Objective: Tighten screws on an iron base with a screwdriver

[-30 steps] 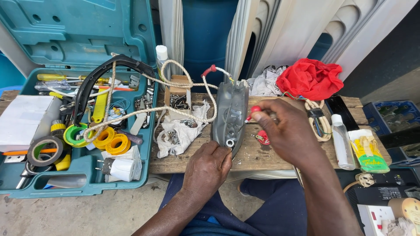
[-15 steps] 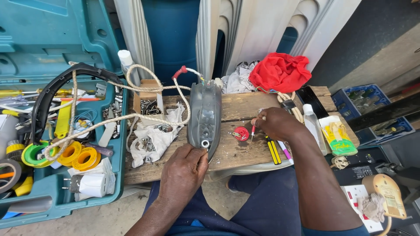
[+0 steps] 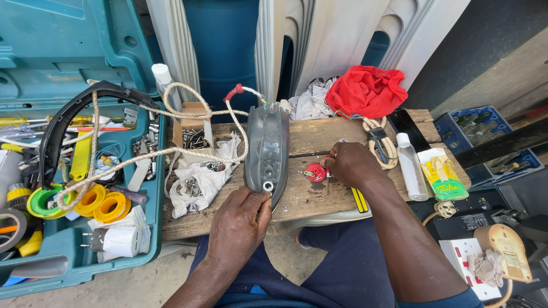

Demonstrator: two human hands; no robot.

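The grey iron body [image 3: 267,149] lies sole-down along the middle of the wooden worktop [image 3: 308,199], its rope-covered cord [image 3: 171,149] looping off toward the open teal toolbox [image 3: 68,171]. The left hand [image 3: 240,223] rests on the near tip of the iron, fingers curled loosely over its end beside a small round fitting, steadying rather than gripping. The right hand [image 3: 353,164] sits just beside the iron on the boards, fingertips pinched around a small red part [image 3: 314,172]; whether a thin tool is also held there is too small to tell. The worktop is narrow and crowded, so the red part or a loose screw could roll off the near edge into the lap or onto the floor if the pinch slips. The cord could also drag the pile of screws on the white rag [image 3: 197,178] if the iron is turned. A clear plastic bottle [image 3: 410,166] stands near the right wrist and could be knocked over. Compared with half a second ago, the view has swung right a little and the right hand has closed in on the red part, while the left hand stays on the iron's tip.
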